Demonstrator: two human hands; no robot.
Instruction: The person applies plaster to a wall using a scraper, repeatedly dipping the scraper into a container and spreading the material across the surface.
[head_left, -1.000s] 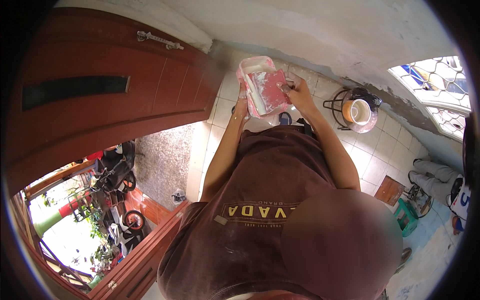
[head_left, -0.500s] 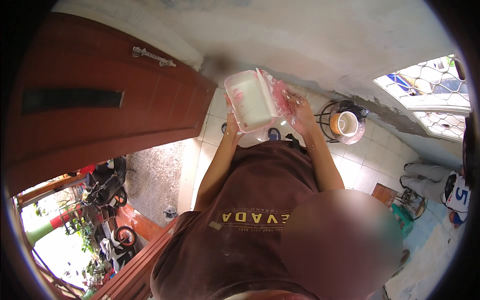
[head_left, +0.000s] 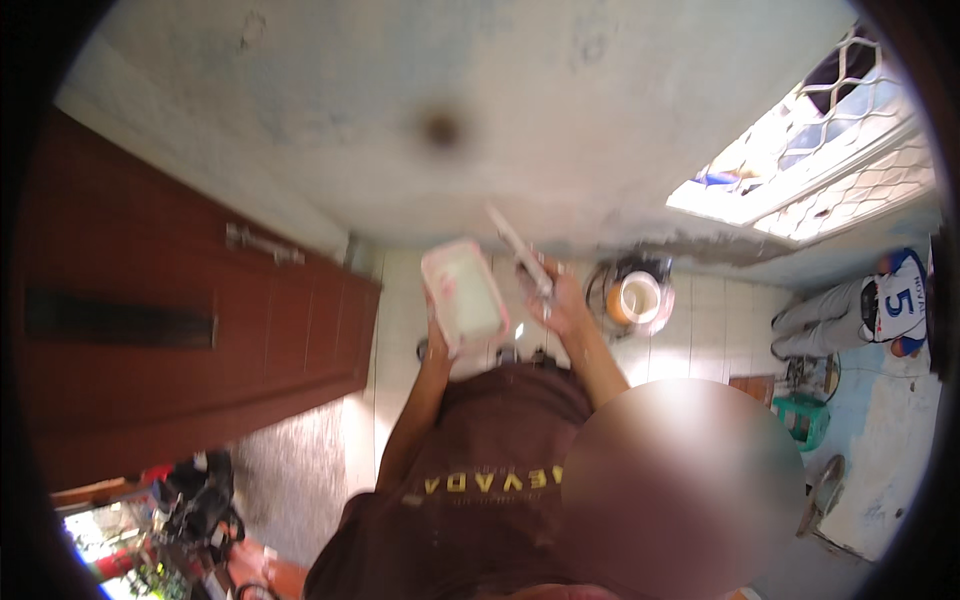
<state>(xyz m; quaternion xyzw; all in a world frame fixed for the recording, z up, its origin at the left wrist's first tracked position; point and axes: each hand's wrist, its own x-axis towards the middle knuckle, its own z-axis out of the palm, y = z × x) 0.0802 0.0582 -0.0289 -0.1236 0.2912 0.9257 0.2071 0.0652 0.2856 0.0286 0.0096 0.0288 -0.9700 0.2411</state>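
Note:
My left hand [head_left: 437,335] grips a shallow rectangular plastic tub [head_left: 436,295] by its left side. The tub has a pinkish rim, and a pale paste with pink smears lies inside. To its right, my right hand [head_left: 562,303] is closed around a flat trowel [head_left: 518,243], which appears almost edge-on and whitish. The trowel is raised and tilted toward the wall, apart from the tub. Its handle is mostly hidden by my fingers, and motion blurs the blade.
A patchy plastered wall [head_left: 330,130] rises ahead. The brown door [head_left: 120,290] stands left, a grilled window [head_left: 800,150] right. An orange-and-white bucket [head_left: 638,298] sits on a stand near my right hand. Another person [head_left: 895,300] and a green plastic stool [head_left: 803,420] are far right.
The trowel has left the tub's right edge and turned from showing its pink-smeared face to edge-on. Both hands and the tub sit lower in view; more of the wall shows.

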